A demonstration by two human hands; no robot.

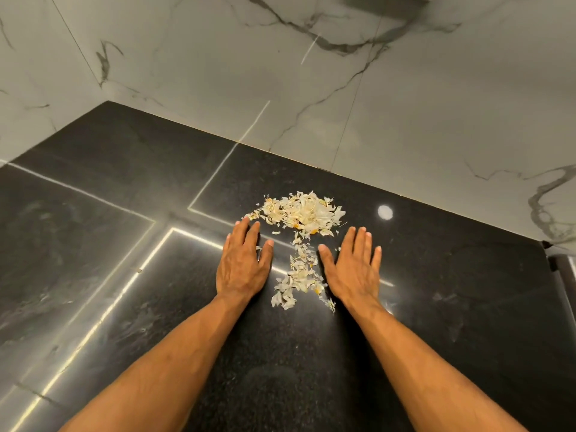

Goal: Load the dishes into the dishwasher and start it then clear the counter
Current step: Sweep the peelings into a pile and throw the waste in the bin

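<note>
While both of my hands lie flat with straight fingers on the black surface (405, 353), the left hand (241, 266) and the right hand (353, 269) hold nothing and flank a trail of pale peel scraps (296, 275) at the middle of the frame. The trail widens just beyond my fingertips into a heap of the same scraps (304, 213), papery white with yellowish bits, probably garlic or onion skin. I judge them weightless, dry and apt to scatter, so pinching is useless; better to sweep them together with the hand edges and scoop. The polished stone looks slippery and mirrors ceiling light strips at the left. A white marble-veined wall (405, 104) fills the upper frame, meeting another in a corner at upper left.
</note>
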